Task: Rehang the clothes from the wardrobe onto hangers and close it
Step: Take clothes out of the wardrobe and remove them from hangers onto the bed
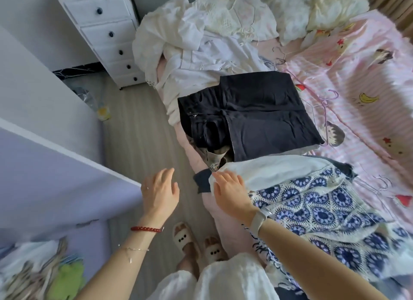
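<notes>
Right hand [230,187], fingers straight, rests flat on white cloth [268,172] at bed [368,129] edge, grip pinching nothing. Left hand [159,193] spread, hovers over bare floor [138,134] strip between bed and wardrobe door [55,172]. Black jeans [257,120] folded at 12 o'clock from right hand, beside hangers [321,100]. White clothes [201,53] heaped farther at 12.

Wearing a red bead bracelet [146,229] and thin chain bracelet [133,248] on the left wrist, sporting a pale-strapped watch [259,220] on the right, showing white ruffled clothing [214,281], standing in cream animal-face slippers [185,239].
</notes>
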